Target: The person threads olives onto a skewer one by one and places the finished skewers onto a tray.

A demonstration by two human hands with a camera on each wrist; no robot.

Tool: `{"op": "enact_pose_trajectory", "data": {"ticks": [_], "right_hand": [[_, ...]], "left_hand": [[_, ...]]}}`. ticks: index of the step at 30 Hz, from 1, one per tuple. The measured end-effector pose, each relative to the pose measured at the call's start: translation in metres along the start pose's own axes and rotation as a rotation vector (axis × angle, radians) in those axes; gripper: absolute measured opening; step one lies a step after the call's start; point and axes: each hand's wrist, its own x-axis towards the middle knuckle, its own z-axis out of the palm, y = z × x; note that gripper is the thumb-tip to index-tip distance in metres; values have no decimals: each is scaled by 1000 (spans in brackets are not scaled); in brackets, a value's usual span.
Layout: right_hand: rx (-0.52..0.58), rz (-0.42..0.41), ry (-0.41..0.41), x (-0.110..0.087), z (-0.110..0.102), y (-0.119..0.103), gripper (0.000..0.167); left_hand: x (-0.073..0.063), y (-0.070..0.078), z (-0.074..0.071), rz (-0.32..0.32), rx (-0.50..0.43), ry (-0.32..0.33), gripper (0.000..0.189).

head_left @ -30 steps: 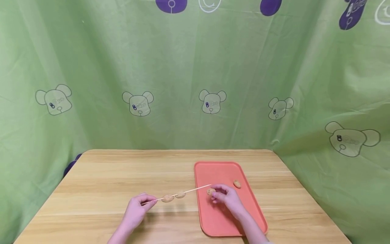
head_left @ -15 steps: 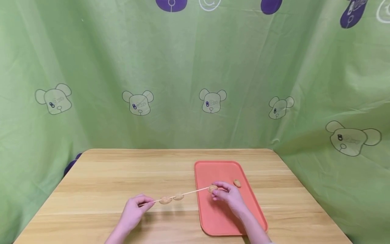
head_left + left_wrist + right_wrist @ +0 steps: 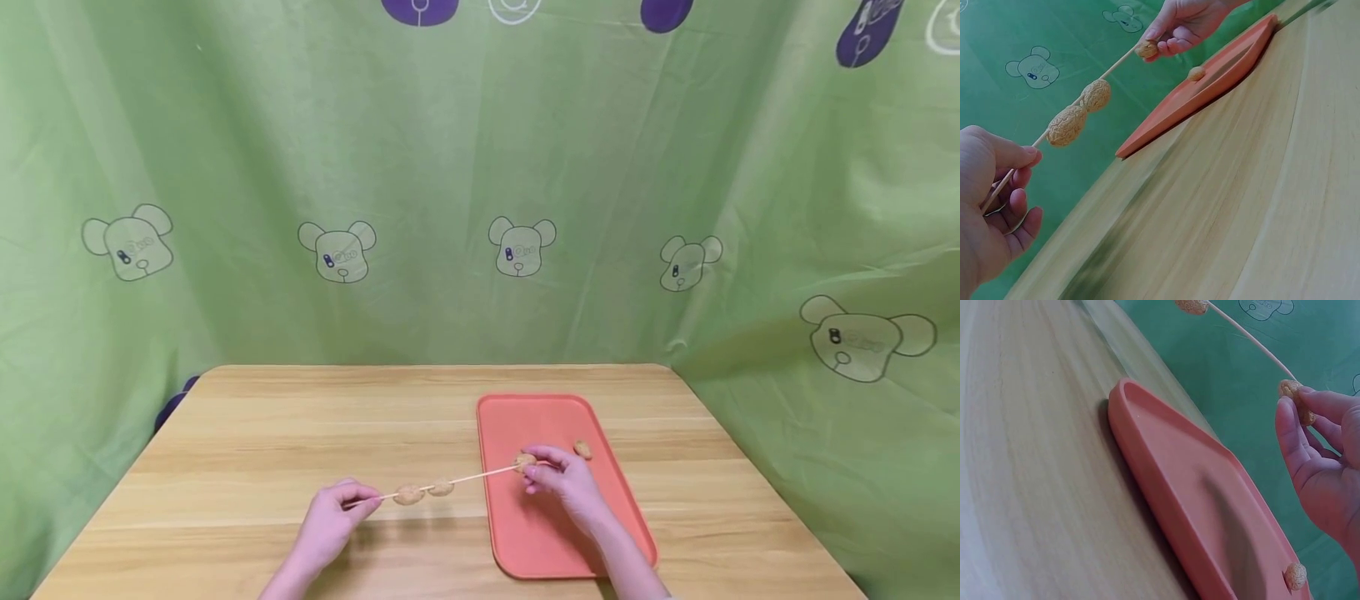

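Compared with a second ago, held ball (image 3: pixel 524 460) has gone slightly up and now meets the tip of the stick (image 3: pixel 483 474), which then ended above it. Both threaded balls sit a bit lower and further left.

Largest first: green curtain (image 3: pixel 442 158) fills the upper frame, wood desk (image 3: pixel 300 437) across the bottom. Red tray (image 3: pixel 525 546) on the desk, lower right of centre. Right hand (image 3: pixel 567 487) over the tray, thumb and fingers narrow, pinching the held ball. Left hand (image 3: pixel 330 518), lower left of centre, fingers pinching the stick near its left end. Stick slants up to the right, above the desk, linking both hands. Larger threaded ball (image 3: pixel 408 495) nearer the left hand, smaller threaded ball (image 3: pixel 441 487) close beside it. Loose ball (image 3: pixel 582 450) in the tray, near its right rim.

Step looks like starting a third ball on the stick. Can't tell if the tip has pierced it. Next move likely calls for a steady left pinch, tip lined up with the ball's middle, then a push leftward, right fingertips kept clear of the point.
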Motion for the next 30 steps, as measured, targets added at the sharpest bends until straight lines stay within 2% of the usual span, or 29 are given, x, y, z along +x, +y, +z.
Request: {"op": "enact_pose_trajectory", "data": {"ticks": [19,25,30], "right_hand": [[21,-14,0,-2,-1,1,47],[-6,-29,17,-2,1,0,45],[-26,-67,2,-3,2,0,46]], "left_hand": [[1,-5,0,-24,-16,-14,5],[-2,-2,-3,11,8,-27,4],[-2,0,-5,27,30,-12,3]]}}
